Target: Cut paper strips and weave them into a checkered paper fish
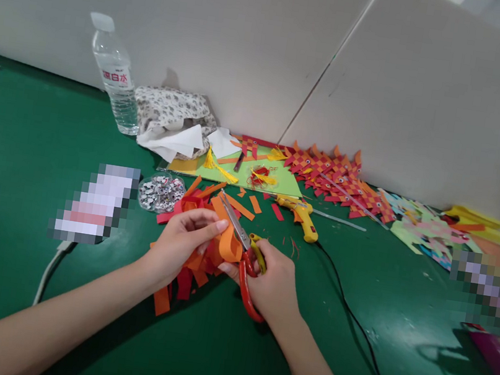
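My left hand (190, 238) pinches a looped orange paper strip (230, 248) between thumb and fingers. In my right hand (274, 279) is a pair of scissors (243, 235) with one red and one yellow handle. Their blades point up and to the left, close beside the strip near my left fingertips; I cannot tell whether they touch the paper. Below and behind both hands lies a heap of red and orange paper strips (185, 283), partly hidden by my left hand.
A yellow glue gun (299, 215) with a black cord lies to the right. Woven paper fish (327, 174) are piled along the wall. Googly eyes (161, 193), a water bottle (115, 83), a patterned pouch (171, 116) and a blurred phone (97, 202) are on the left.
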The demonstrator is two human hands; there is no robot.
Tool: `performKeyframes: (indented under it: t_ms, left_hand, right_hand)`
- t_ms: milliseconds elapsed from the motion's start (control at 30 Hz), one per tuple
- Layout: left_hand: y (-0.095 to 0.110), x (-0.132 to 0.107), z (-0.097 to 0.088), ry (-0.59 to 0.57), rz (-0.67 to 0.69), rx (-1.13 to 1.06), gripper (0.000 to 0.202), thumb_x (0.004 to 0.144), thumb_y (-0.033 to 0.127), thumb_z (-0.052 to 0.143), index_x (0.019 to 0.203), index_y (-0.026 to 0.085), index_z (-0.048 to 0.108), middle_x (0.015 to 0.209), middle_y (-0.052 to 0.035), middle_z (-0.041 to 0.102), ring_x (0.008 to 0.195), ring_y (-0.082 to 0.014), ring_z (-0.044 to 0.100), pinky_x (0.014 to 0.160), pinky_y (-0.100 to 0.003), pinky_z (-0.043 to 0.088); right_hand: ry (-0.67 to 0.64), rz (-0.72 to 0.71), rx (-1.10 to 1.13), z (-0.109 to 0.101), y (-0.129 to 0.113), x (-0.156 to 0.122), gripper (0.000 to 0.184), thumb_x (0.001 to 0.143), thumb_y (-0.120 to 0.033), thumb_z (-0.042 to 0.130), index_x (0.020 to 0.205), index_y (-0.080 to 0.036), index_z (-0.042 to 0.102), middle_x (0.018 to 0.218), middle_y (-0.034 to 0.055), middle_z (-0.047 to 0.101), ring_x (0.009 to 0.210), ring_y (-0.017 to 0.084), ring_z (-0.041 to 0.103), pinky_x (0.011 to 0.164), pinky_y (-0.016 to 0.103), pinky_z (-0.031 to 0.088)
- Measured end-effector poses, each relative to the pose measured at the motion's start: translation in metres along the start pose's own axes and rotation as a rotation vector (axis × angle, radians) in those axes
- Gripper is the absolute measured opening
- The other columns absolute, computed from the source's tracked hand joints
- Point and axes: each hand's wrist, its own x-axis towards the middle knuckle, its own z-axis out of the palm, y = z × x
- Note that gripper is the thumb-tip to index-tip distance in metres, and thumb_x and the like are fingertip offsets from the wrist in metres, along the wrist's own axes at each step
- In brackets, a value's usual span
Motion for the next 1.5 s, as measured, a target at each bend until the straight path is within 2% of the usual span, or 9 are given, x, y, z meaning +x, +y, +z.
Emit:
performKeyframes:
  t_ms: [167,367,633,833,1067,1500]
  left_hand:
    - [-0.0007,-0.0009,-0.0003,0.017,-0.003,0.008,0.021,0.061,0.029,0.081,0.07,0.017,0.065,0.054,0.0073,0.052,0.04,-0.0018,0.036,0.04,-0.016,0.027]
    - [0.0,-0.0016,0.0,0.028,-0.003,0.035,0.022,0.061,0.031,0.081,0.068,0.017,0.065,0.055,0.0067,0.053,0.041,-0.0019,0.037,0.04,-0.016,0.028]
    - [-0.0026,-0.0005,-0.0004,-0.018,-0.012,0.077,0.017,0.067,0.031,0.077,0.071,0.017,0.067,0.055,0.0057,0.053,0.042,-0.0022,0.036,0.041,-0.016,0.026]
    - [-0.0046,-0.0019,-0.001,-0.04,-0.046,0.132,0.021,0.067,0.035,0.076,0.071,0.017,0.066,0.051,0.0054,0.049,0.042,-0.0043,0.035,0.04,-0.017,0.025]
    - [-0.0028,-0.003,0.0011,-0.032,-0.053,0.14,0.022,0.065,0.035,0.077,0.07,0.017,0.065,0.053,0.0048,0.05,0.043,-0.0041,0.035,0.04,-0.017,0.026]
    - [-0.0011,-0.0053,0.0034,-0.021,-0.092,0.122,0.025,0.063,0.036,0.078,0.072,0.016,0.065,0.054,0.0054,0.051,0.043,-0.0036,0.034,0.04,-0.017,0.025]
  right_hand:
    - [0.01,0.002,0.016,-0.0002,0.0009,-0.0001,0.048,0.065,-0.061,0.065,0.062,-0.023,0.036,0.053,-0.0063,0.039,0.047,0.01,0.035,0.047,0.023,0.031]
    - [-0.087,0.058,-0.07,-0.0028,0.0034,0.0014,0.045,0.069,-0.063,0.06,0.077,-0.022,0.042,0.07,-0.0015,0.054,0.059,0.015,0.051,0.051,0.024,0.034]
    - [-0.12,-0.02,-0.099,-0.0023,0.0029,0.0006,0.045,0.071,-0.06,0.059,0.091,-0.021,0.049,0.083,0.0031,0.059,0.071,0.019,0.058,0.056,0.027,0.039]
    - [-0.117,0.007,-0.089,-0.0017,0.0031,-0.0003,0.044,0.069,-0.061,0.061,0.084,-0.021,0.047,0.075,0.0008,0.059,0.065,0.017,0.057,0.054,0.025,0.037]
    - [-0.066,0.017,-0.113,-0.0002,0.0018,-0.001,0.048,0.066,-0.066,0.06,0.072,-0.022,0.042,0.063,-0.0024,0.054,0.051,0.013,0.049,0.048,0.023,0.031]
    - [-0.019,-0.026,-0.108,0.0014,0.0036,-0.0027,0.051,0.067,-0.068,0.058,0.063,-0.023,0.037,0.054,-0.0049,0.045,0.046,0.01,0.039,0.045,0.022,0.028]
